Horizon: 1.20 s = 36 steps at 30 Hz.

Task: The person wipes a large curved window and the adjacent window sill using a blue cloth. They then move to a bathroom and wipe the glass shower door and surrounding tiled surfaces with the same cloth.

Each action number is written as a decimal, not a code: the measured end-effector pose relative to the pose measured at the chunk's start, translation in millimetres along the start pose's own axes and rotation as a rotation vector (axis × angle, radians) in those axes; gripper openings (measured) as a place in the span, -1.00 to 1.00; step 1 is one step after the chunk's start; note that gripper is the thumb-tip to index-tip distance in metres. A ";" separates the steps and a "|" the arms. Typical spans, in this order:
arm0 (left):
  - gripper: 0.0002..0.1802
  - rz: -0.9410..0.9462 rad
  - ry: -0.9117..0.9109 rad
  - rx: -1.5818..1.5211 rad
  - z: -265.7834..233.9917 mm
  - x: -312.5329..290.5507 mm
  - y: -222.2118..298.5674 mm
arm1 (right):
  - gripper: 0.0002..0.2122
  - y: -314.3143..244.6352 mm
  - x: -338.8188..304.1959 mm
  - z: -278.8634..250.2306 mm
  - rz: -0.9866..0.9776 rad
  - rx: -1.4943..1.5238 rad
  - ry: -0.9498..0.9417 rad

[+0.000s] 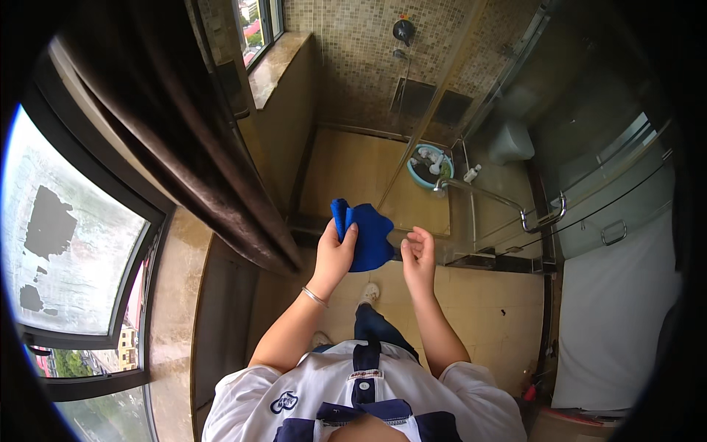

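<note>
The left hand (335, 254) grips a royal-blue cloth (373, 239), thumb pressed on it, nearer the wearer than the light-blue round basin (415, 175) and left of it. The right hand (418, 259), released with fingers loosely curled, hovers on the basin's near side.

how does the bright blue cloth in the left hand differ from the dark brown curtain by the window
Colour: the bright blue cloth is vivid; the long dark brown curtain is muted. Size: the cloth is small enough for one hand; the curtain is far larger. Pose: the cloth is held in the left hand; the curtain hangs in long folds. Both look like soft fabric.
</note>
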<state>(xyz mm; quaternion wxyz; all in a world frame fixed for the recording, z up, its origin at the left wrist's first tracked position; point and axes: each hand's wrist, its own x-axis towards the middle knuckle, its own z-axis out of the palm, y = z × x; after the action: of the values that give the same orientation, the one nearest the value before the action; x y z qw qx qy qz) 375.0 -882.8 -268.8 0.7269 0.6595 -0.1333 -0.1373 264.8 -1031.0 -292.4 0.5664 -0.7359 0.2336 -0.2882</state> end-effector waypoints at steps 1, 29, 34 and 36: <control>-0.73 0.101 -0.016 0.112 11.0 12.2 12.7 | -0.52 -3.2 9.0 -8.1 -0.069 -0.035 0.010; -0.48 1.424 0.100 0.638 37.5 262.1 249.7 | -0.32 -254.6 335.7 52.4 -1.036 -0.993 0.679; -0.39 1.504 0.210 0.521 46.0 292.9 272.1 | -0.40 -331.0 354.6 25.3 -1.231 -0.829 0.810; -0.36 1.487 0.302 0.532 37.9 311.9 260.6 | -0.45 -314.8 343.2 39.4 -1.254 -0.942 0.706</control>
<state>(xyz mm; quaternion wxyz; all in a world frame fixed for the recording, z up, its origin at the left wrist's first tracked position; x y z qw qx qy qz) 656.0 -1010.8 -1.8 0.4567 0.5607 -0.4659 0.5098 546.2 -1155.1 59.6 -0.1676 -0.7547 0.0414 -0.6330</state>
